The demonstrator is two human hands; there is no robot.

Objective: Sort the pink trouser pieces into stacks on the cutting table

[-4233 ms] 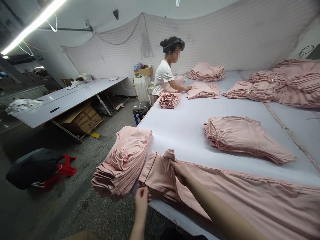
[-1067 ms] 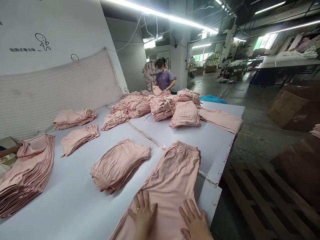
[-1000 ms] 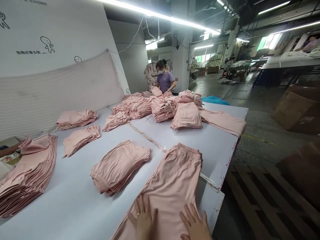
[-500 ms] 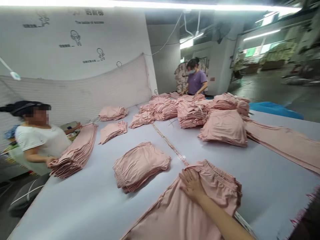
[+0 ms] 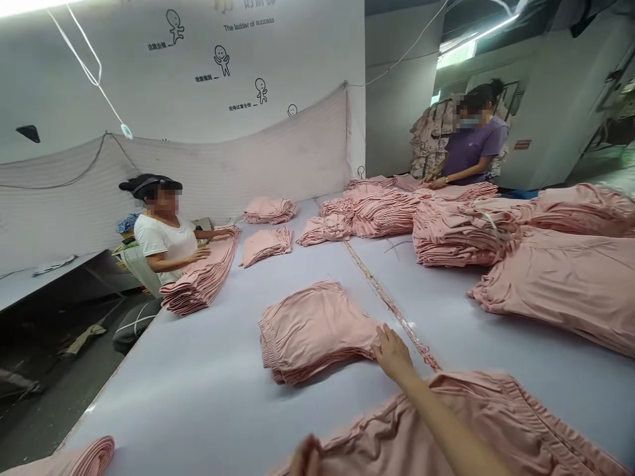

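A folded stack of pink trousers [image 5: 317, 330] lies on the table in front of me, its ribbed waistbands at the left. My right hand [image 5: 395, 355] is at the stack's right corner, its fingers bent over the edge and closed on it. Nearer to me, a larger pile of pink trousers [image 5: 501, 410] with gathered elastic waistbands lies under my right forearm. My left hand [image 5: 305, 457] shows only in part at the bottom edge, beside the near pile. It is smeared by motion, so its fingers are unclear.
At the left a person in white handles long pink pieces [image 5: 203, 277]. Another person in purple [image 5: 471, 149] stands at the far side. Several pink piles [image 5: 461, 231] line the back and right of the pale table [image 5: 198, 377]. A rolled pink bundle [image 5: 94, 456] sits bottom left.
My right hand has moved off the near trousers to the corner of the folded stack. My left hand has entered at the bottom. The view has swung left.
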